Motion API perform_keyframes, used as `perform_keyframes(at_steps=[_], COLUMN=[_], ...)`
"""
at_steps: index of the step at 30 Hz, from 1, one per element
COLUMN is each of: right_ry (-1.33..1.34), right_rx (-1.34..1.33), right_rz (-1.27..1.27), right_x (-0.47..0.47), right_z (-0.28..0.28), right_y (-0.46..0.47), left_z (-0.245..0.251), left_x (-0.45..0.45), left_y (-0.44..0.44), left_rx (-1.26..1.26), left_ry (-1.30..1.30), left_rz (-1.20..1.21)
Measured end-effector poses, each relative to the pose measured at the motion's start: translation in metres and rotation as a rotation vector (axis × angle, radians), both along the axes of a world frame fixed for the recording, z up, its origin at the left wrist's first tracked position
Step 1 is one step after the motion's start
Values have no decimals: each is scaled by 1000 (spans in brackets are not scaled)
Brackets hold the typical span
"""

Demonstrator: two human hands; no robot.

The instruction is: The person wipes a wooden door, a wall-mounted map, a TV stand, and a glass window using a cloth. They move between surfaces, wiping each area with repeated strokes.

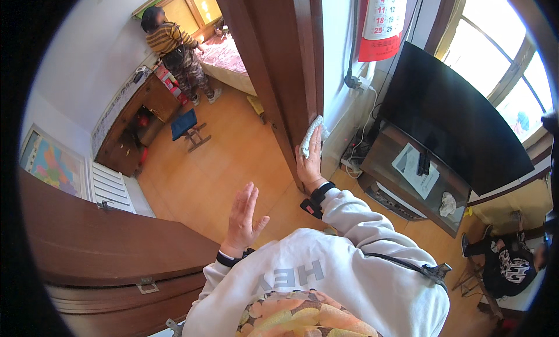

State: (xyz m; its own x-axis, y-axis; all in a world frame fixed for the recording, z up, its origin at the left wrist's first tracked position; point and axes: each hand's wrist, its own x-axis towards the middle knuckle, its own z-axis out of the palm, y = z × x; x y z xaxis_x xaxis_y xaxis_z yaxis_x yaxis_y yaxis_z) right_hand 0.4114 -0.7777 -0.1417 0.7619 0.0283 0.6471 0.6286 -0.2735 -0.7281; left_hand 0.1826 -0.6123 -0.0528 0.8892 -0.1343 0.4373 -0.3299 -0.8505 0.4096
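Note:
My right hand [310, 162] presses a crumpled pale cloth [312, 136] against the lower part of a dark brown wooden door frame [286, 75]. The cloth lies under the fingers and sticks out on both sides of them. To the left, my left hand [243, 217] is raised over the orange-brown floor with its fingers up and its thumb apart, holding nothing. Both wrists wear black straps. A brown wooden door leaf [122, 241] with a metal latch stands at the lower left.
A television [454, 114] and a glass-topped stand [384, 162] are at the right, near plugged-in cables. Through the doorway are a person [174, 49], a folding stool [184, 124] and a wooden cabinet [131, 132]. Another person [508, 267] sits at the lower right.

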Motion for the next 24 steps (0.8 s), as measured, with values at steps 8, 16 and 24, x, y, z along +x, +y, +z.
perform_keyframes(at_steps=[8,16,24], right_ry=[-340,-293,280], right_rx=[-41,-25,103], right_rz=[77,56,-12], right_x=[23,20,-7], right_z=[123,76,-86], right_y=[-9,-8,3], left_z=[0,-8,-21], left_x=[3,1,-5], left_y=[-9,-13,-11], left_rx=[-14,-54,-58], left_ry=[-5,10,58], left_rz=[-18,28,83])
